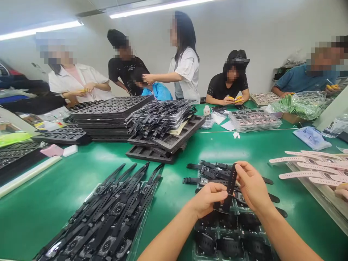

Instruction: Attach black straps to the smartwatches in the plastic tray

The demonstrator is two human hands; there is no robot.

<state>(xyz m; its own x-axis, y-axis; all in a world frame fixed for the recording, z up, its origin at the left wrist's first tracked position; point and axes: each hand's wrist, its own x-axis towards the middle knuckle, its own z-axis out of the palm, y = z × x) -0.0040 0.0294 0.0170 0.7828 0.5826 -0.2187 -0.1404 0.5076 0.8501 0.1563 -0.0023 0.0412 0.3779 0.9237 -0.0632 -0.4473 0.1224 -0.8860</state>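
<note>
My left hand (209,199) and my right hand (251,185) meet over a clear plastic tray (194,250), both closed on one black smartwatch (232,181). The right fingers pinch the upper end of its perforated strap, while the left fingers grip lower down, near the watch body, which is partly hidden. Below, in the tray's compartments, several black watches (231,248) sit with their straps curled closed. At the tray's far end, more black watches (199,180) lie with straps stretched flat. To the left, another clear tray (141,226) bears rows of flat-laid black watches (116,210).
Stacked black foam trays (108,123) stand at the back left, beside a heap of black-strapped watches (160,119). Pink-strapped watches (323,168) lie at right, with another person's hand (343,191) there. Several people work across the green table (217,145).
</note>
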